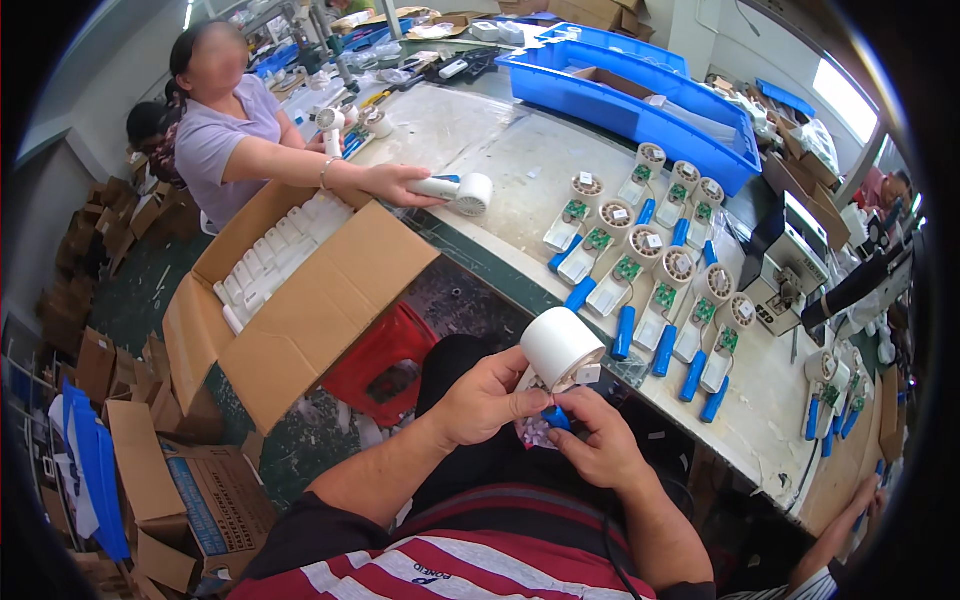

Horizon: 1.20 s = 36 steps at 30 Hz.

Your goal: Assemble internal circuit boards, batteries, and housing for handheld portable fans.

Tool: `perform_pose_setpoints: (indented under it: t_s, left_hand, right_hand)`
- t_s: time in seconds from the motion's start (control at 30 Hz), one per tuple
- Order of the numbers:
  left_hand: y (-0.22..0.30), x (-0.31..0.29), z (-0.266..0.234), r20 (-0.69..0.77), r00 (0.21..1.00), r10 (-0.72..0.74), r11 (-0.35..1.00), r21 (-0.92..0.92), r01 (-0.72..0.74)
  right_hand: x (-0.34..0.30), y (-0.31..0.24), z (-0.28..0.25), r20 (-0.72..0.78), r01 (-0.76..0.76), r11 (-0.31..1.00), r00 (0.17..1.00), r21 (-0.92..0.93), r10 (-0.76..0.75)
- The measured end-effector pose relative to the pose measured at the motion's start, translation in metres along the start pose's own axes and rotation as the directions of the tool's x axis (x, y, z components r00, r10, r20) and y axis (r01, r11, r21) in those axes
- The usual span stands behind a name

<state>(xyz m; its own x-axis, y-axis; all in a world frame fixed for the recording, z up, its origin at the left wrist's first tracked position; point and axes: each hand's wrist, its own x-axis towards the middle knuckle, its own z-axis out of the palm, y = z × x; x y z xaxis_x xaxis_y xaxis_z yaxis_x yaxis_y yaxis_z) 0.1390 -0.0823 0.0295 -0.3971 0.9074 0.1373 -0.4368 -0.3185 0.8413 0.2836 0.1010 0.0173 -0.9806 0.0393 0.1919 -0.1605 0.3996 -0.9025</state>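
Observation:
My left hand (pixel 488 402) is closed around a white handheld fan casing (pixel 560 345), its round head tilted up and a small white tag hanging at its side. Close beside it, my right hand (pixel 603 437) pinches at a blue cylindrical battery (pixel 557 418) just below the fan head. The thin wires there are mostly hidden by my fingers. On the table to the right lie several opened fan halves (pixel 627 268), each with a round motor head, a green circuit board and a blue battery (pixel 622 333).
A co-worker's hand (pixel 400 186) holds a white fan (pixel 470 194) over the table (pixel 440 130). At left, an open cardboard box (pixel 325 290) of white fan parts rests by a red stool (pixel 385 370). Blue bins (pixel 640 115) stand at the back, a black-and-white device (pixel 790 260) at right.

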Motion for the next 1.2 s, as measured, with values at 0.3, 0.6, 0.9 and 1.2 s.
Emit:
perform_pose_setpoints:
  t_s: [0.3,0.6,0.9,1.2]
  left_hand:
    - [-0.005,0.008,-0.003,0.030,0.999,-0.020,0.998,0.067,0.018]
    - [-0.008,0.006,-0.007,0.061,0.998,0.005,0.988,0.151,-0.014]
    - [-0.011,0.013,-0.012,-0.019,0.997,0.069,0.985,0.161,-0.065]
    - [-0.021,-0.004,-0.010,-0.063,0.994,0.089,0.991,0.104,-0.083]
  right_hand:
    - [-0.001,-0.001,-0.008,-0.029,-0.030,0.997,0.999,-0.077,0.028]
    - [0.003,-0.012,-0.011,0.056,-0.157,0.987,0.986,-0.043,0.159]
    - [0.007,-0.005,-0.008,0.073,-0.111,0.992,0.991,-0.055,0.114]
    - [-0.003,-0.013,0.002,0.027,-0.136,0.991,0.990,0.012,0.136]
